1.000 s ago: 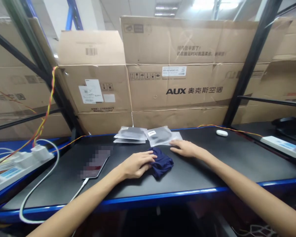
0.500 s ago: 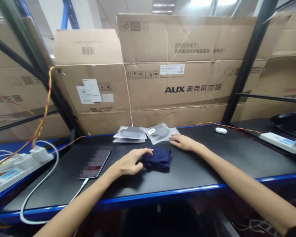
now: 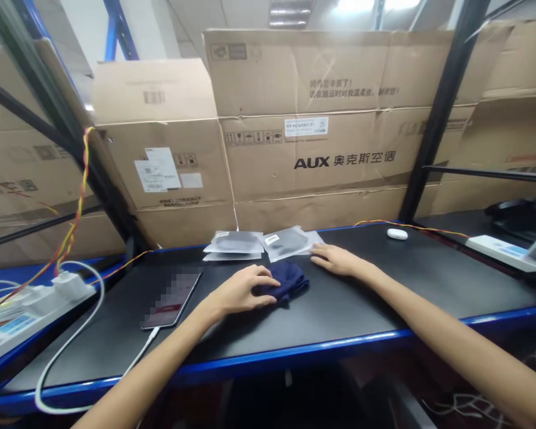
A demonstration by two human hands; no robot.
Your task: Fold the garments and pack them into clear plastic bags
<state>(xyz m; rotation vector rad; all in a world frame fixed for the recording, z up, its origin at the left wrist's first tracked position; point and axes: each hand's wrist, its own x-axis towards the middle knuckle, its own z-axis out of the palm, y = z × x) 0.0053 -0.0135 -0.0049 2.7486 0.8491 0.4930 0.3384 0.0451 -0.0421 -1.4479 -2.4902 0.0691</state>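
Head view: left hand mid-frame, thumb and fingers pinching the left edge of a crumpled navy-blue fabric bundle on the flat black tabletop. Right hand, right of centre, fingers loosely spread at a flat frosted-plastic pouch; contact I cannot tell. I'd judge: pinch lightly, support loose folds, avoid dragging

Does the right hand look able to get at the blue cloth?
Likely yes: the right hand is close to the blue cloth, and the left hand covers only its left part.
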